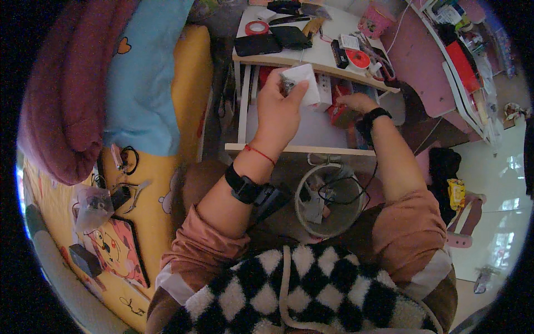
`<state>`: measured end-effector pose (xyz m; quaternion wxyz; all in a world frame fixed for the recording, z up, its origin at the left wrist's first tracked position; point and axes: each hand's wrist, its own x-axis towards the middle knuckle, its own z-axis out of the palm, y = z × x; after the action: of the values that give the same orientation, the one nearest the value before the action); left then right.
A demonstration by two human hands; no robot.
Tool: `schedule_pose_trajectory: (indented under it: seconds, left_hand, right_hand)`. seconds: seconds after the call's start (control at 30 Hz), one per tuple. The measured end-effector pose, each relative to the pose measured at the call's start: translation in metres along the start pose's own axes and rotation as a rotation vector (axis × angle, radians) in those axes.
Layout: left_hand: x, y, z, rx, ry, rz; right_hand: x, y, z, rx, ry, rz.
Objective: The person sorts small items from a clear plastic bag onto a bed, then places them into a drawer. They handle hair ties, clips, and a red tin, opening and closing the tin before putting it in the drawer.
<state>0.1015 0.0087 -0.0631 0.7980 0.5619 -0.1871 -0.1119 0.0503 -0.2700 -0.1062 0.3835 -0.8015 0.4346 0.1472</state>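
Note:
My left hand [278, 108] grips a small white box [303, 81] with a dark printed pattern on its left side, its thumb lying across the face. The box is held above an open white drawer [273, 129], which hangs out below the desk top. Inside the drawer's right part, my right hand [359, 103] has its fingers against a red box [341, 115]; whether they close around it is hidden. A white power strip [324, 85] shows in the drawer between the two hands.
On the white desk [321, 54] lie a black wallet-like case [258, 45], red tape [257, 28] and a red disc [358, 59]. Below the drawer stands a round waste bin [298, 200], a dark cable hanging over it. A yellow-covered bed [156, 188] with a tablet-like case [119, 250] is at left.

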Motion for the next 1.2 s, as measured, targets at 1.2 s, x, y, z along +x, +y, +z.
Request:
schedule_pose_trajectory:
  seconds: [1.2]
  left_hand:
    - [-0.203, 0.133, -0.01, 1.23, -0.975, 0.158]
  right_hand:
    - [-0.308, 0.111, 0.106, 0.099, -0.458, -0.854]
